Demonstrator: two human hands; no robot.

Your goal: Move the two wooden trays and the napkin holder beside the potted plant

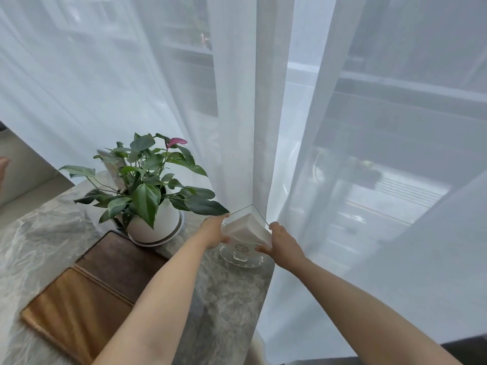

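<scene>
A clear napkin holder (246, 234) with a stack of white napkins stands on its round base on the marble table, just right of the potted plant (147, 191). My left hand (214, 233) grips its left side and my right hand (283, 242) grips its right side. Two wooden trays lie side by side left of my left arm: a dark tray (121, 262) touching the plant's saucer and a lighter tray (76, 309) nearer to me.
The grey marble table (44, 233) ends at its right edge just past the napkin holder. Sheer white curtains (263, 127) hang along that edge, brushing the holder. A pale object stands behind the plant.
</scene>
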